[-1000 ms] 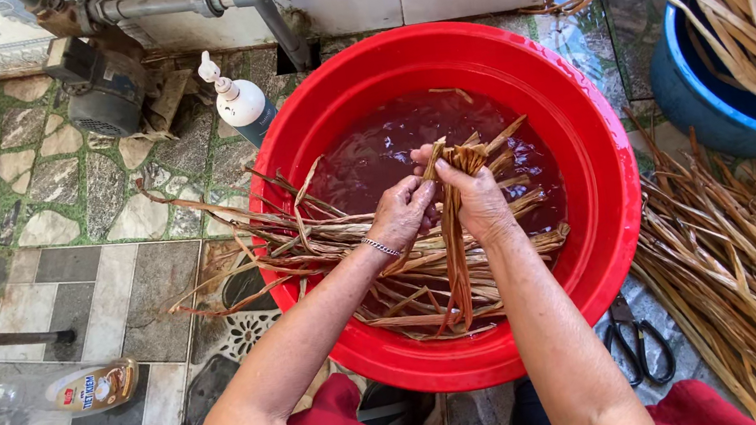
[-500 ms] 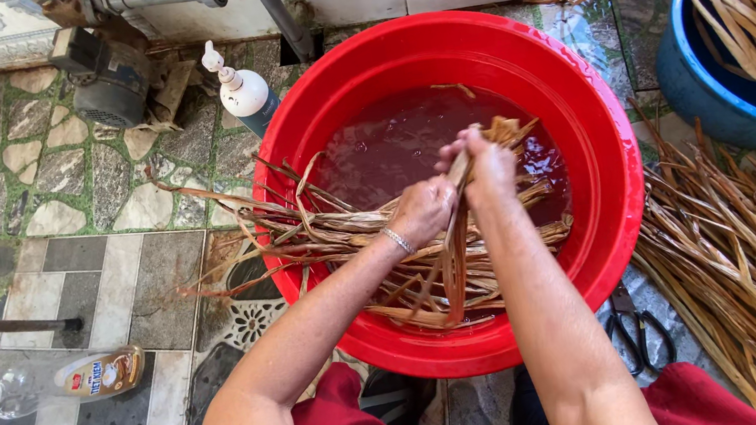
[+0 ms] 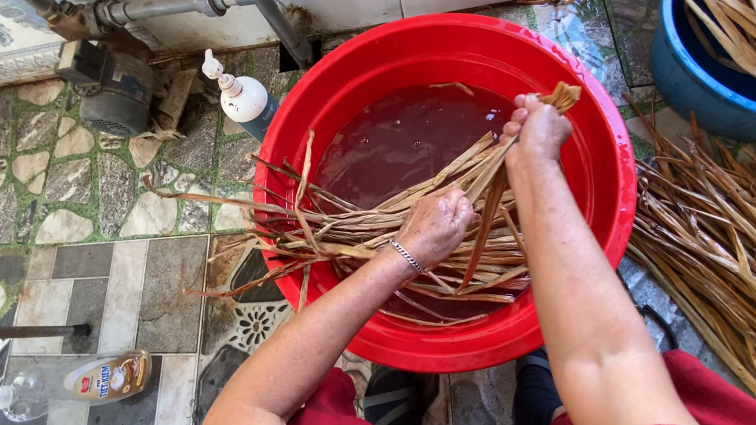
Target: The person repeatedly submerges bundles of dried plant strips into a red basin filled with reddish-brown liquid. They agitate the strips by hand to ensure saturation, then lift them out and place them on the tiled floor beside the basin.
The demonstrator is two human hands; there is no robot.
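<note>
The bundle of dried leaf strips point(image 3: 400, 238) lies across the red basin point(image 3: 609, 213), partly sunk in dark reddish water point(image 3: 398, 143). The right hand point(image 3: 536, 126) is clenched around the bundle's far end; the left hand point(image 3: 437, 224) is curled over its middle, pressing down. Pushing evenly should wet every strip. A white pump bottle point(image 3: 241, 95) stands behind the basin; a clear bottle with a yellow-red label point(image 3: 82, 383) lies on the tiled floor point(image 3: 120, 302).

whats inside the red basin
The red basin holds dark reddish liquid and a bundle of dried leaf strips. The left hand presses its middle; the right hand grips one end. The basin's bottom is hidden by the murky liquid.
</note>
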